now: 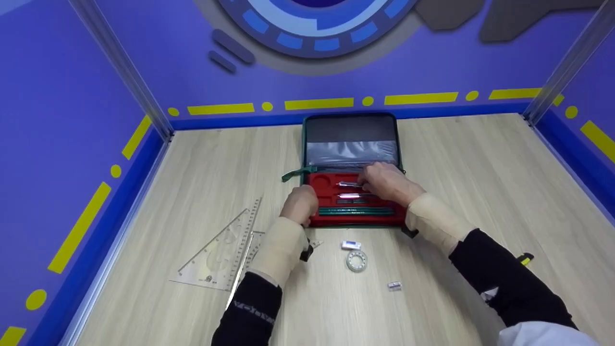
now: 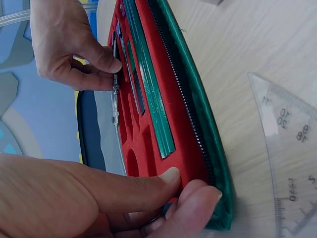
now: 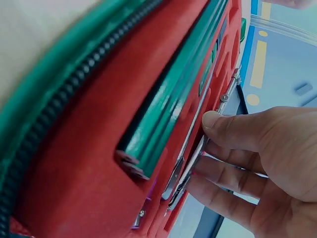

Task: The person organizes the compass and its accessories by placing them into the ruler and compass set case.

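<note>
Delicately, right grip pinches slender, shiny metal instrument.

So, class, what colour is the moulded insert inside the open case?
The moulded insert is red, showing best in the right wrist view.

Black sleeves; beige wrist wraps

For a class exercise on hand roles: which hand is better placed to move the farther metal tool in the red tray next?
The right hand, probably: its thumb and fingers pinch the metal tool. The left hand grips the left end of the red tray, so it seems better for steadying.
</note>
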The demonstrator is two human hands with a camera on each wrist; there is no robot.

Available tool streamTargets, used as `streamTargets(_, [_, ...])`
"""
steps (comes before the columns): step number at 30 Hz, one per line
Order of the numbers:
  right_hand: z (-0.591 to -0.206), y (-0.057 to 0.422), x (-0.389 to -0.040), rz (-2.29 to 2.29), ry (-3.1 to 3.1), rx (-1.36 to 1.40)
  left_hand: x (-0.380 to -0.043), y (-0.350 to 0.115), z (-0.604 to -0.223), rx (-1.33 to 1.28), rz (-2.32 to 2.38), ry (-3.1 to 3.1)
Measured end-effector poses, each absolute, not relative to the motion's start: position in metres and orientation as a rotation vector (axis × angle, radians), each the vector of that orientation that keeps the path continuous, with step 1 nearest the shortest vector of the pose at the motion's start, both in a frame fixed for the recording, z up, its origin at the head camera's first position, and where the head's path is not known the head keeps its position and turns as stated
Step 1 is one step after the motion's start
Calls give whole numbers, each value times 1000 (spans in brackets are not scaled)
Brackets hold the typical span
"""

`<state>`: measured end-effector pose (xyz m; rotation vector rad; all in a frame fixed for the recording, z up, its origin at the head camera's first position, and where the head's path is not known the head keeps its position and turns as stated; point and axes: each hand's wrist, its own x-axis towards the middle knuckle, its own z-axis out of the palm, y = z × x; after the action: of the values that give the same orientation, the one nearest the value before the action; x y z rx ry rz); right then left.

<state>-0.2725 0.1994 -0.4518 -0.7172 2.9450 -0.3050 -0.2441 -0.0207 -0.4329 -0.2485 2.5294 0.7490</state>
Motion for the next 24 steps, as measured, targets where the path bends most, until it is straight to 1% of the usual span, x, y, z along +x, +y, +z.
streamTargets(15, [-454,203,-268,-370,2971,-719,-243,-19,-433,-253,755,2535])
streamTargets(24, [-460,205,-264,-381,3019,-826,-243,-19,-432,-248,710,2537])
